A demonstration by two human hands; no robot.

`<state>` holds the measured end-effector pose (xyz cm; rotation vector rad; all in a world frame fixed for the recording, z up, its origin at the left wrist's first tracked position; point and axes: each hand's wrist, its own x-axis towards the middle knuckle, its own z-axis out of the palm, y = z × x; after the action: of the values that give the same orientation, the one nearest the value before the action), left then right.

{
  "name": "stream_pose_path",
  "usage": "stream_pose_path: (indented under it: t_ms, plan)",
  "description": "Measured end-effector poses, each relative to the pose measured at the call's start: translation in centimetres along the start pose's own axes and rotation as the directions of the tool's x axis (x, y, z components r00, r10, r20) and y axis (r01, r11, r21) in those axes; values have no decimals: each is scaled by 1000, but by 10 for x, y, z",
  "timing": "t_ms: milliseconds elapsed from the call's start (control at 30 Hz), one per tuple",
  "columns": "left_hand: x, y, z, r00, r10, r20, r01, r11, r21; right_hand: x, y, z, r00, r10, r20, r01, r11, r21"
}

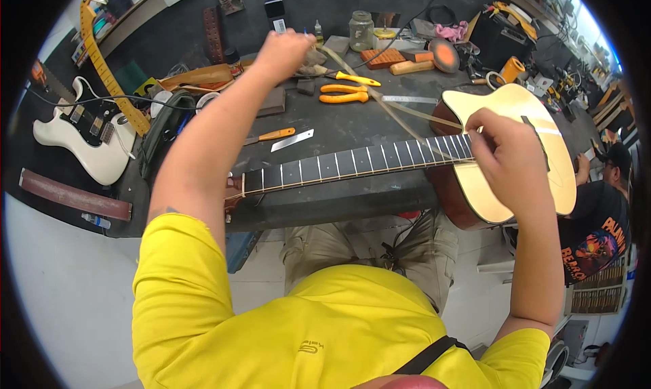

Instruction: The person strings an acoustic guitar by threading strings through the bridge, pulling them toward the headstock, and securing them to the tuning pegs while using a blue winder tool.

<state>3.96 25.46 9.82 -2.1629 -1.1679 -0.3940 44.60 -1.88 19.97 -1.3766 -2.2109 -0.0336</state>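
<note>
An acoustic guitar with a pale top [546,141] lies on the dark workbench, its dark fretboard [342,164] pointing left. Over the end of the fretboard, my right hand [507,155] is closed in a pinch at one end of a long, pale, see-through strip [401,123]. The strip runs slantwise across the bench toward my left hand [288,51], which reaches far out. That hand's fingers are closed by the strip's far end, though their tips are partly hidden. A second length of strip stretches to the guitar's upper edge.
Orange-handled pliers [344,93], a metal ruler [410,99], an orange-handled tool [278,134] and a loose blade [293,140] lie beyond the neck. A glass jar [361,31] stands farther back. A white electric guitar [88,135] is at left; another person [600,216] sits at right.
</note>
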Motion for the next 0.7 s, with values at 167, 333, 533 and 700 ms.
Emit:
stream_pose_path:
  t_ms: [167,333,533,700]
  plan:
    - [-10,-9,-50,978,47,-203,-79,984,-157,-7,13,-5,990,139,-19,-140,989,-44]
    - [-102,-11,-152,1000,10,30,-3,968,-250,-26,8,2,996,80,-38,-83,993,-82]
    - [-184,17,-189,907,-159,389,371,736,-566,-40,3,12,991,112,68,-105,990,-94]
    - [-196,46,-194,925,-168,342,368,624,-690,-37,-16,29,991,114,66,-110,992,-57]
